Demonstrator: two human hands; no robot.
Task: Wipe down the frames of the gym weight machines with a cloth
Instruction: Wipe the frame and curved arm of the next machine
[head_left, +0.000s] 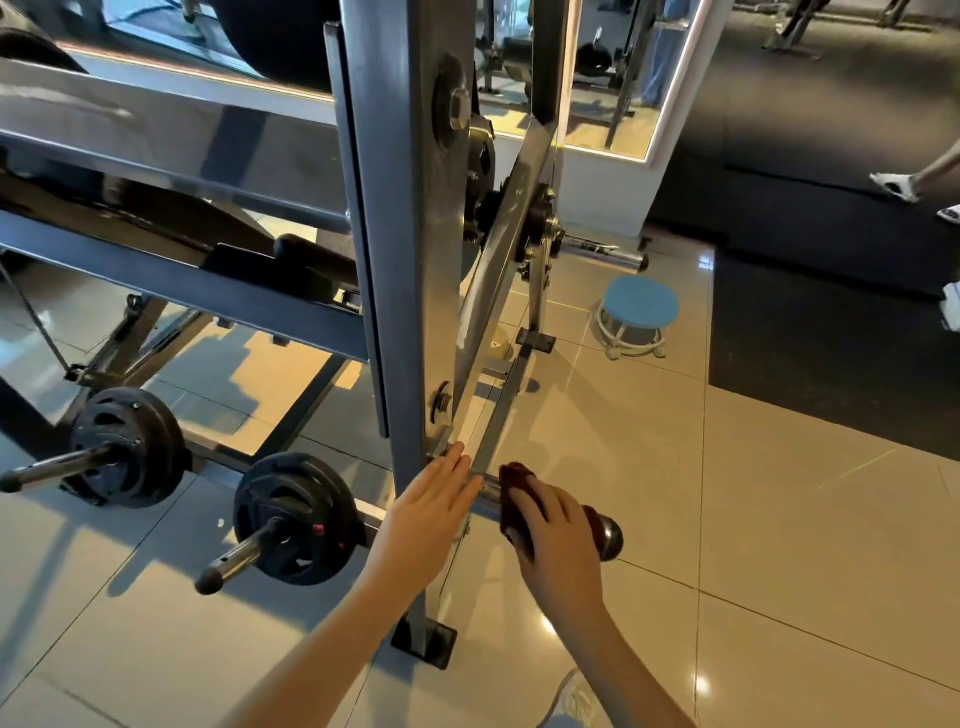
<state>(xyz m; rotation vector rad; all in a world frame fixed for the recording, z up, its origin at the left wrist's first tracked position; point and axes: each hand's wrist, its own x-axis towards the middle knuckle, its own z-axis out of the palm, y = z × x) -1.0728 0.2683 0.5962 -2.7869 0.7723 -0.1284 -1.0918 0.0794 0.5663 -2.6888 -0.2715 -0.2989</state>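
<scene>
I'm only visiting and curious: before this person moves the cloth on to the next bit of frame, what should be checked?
1. Grip: ok, right hand holds the dark red cloth over the chrome peg.
2. Left hand free: ok, fingers straight, at the grey upright, holding nothing.
3. Nearest weight plate clear of both hands: ok, off to the left.
4. Peg clean: cannot tell.

Glossy beige tile floor carries the weight machine frame on black foot plates, a blue round stool on castors near its far end, black rubber mat at right.
</scene>
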